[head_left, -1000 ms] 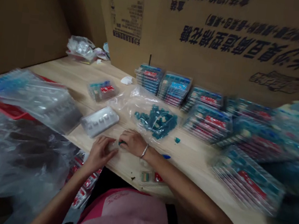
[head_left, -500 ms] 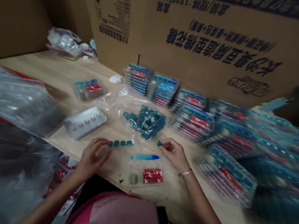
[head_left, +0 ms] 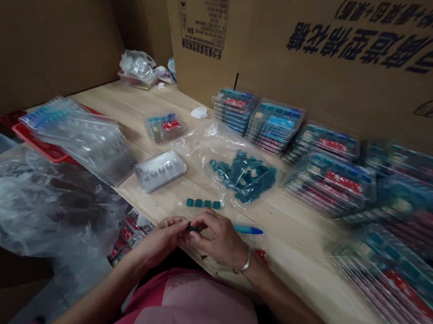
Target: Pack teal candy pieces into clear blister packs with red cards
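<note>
From the head camera, the left hand (head_left: 161,239) and right hand (head_left: 218,238) meet low over the table (head_left: 302,235), close to the person's pink shirt (head_left: 191,306). Their fingers curl inward and come together on a small teal block (head_left: 192,227), which sits between the fingertips. It is dark, squarish and mostly hidden by the fingers, so its exact shape is hard to tell. The right fingers (head_left: 204,224) lie over it, and a silver bracelet (head_left: 245,264) circles the right wrist.

Just beyond the fingertips, four matching teal blocks (head_left: 203,203) stand in a straight, evenly spaced row. Past them lies a transparent bag (head_left: 218,149) holding a heap of teal pieces (head_left: 244,175). A blue strip (head_left: 248,230) lies just beyond the right fingers, and a pale blister tray (head_left: 159,171) sits ahead of the left fingers. Further ahead of the fingers is a small pack with a red label (head_left: 164,128). Stacked transparent packs (head_left: 330,184) spread beyond the right hand, while crumpled plastic (head_left: 38,203) bulges left of the left hand. A cardboard box (head_left: 351,57) stands along the table's far edge.
</note>
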Tool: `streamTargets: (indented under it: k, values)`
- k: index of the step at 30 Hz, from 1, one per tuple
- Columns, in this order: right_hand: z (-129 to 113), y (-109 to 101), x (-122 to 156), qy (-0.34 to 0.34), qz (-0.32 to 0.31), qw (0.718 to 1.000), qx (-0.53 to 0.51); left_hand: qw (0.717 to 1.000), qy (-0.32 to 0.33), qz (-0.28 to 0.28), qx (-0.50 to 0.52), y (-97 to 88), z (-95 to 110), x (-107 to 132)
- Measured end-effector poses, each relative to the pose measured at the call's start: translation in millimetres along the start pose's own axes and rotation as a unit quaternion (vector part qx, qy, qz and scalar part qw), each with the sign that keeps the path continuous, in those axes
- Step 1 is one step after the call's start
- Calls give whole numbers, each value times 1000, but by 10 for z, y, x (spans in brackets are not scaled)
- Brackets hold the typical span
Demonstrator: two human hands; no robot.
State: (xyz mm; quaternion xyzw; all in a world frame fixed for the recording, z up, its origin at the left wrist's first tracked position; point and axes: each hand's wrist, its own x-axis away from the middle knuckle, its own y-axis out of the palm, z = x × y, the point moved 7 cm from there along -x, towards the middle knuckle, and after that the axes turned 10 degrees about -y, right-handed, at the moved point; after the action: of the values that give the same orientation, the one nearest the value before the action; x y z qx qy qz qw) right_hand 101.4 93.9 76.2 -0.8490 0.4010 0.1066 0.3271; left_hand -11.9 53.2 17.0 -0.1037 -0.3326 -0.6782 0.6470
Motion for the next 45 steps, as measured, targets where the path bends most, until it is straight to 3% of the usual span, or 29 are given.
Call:
streamTargets:
  k: [2, 4, 6, 9, 15, 21, 26, 28, 30, 32, 35, 37, 40, 45]
  values:
    - [107, 45, -197, -9, -23, 998, 49, 977, 117, 120, -135, -225, 231, 2]
    - [269, 131, -399, -12, -60, 993, 102, 903, 232, 216, -289, -357, 432, 26]
    - [430, 252, -545, -17, -108, 982, 151, 829, 296, 240, -409, -390, 494, -3]
    - [568, 400, -608, -19, -157, 965, 208, 768, 342, 226, -492, -399, 441, -63]
    - [438, 467, -540, -73, -182, 931, 308, 731, 371, 269, -506, -424, 348, -36]
    - [562, 510, -613, -21, -179, 963, 200, 717, 402, 253, -511, -386, 341, -31]
    - [457, 575, -651, -58, -192, 955, 219, 710, 407, 271, -506, -410, 372, -19]
    - [367, 366, -555, -73, -148, 966, 197, 712, 399, 269, -511, -422, 384, -6]
    - [297, -49, -337, -72, -49, 981, 173, 701, 401, 238, -540, -394, 368, 26]
    - [280, -542, 24, -33, 54, 982, 180, 667, 410, 194, -591, -351, 302, 89]
    - [269, -1016, 661, 53, 97, 968, 227, 614, 418, 154, -651, -365, 144, 225]
    - [208, -1052, 999, 67, 66, 963, 253, 591, 426, 143, -670, -411, 35, 313]
    - [139, -827, 1280, 52, -10, 957, 284, 555, 472, 135, -671, -458, -77, 430]
    - [116, -648, 1288, 40, -1, 943, 330, 511, 539, 125, -658, -461, -72, 586]
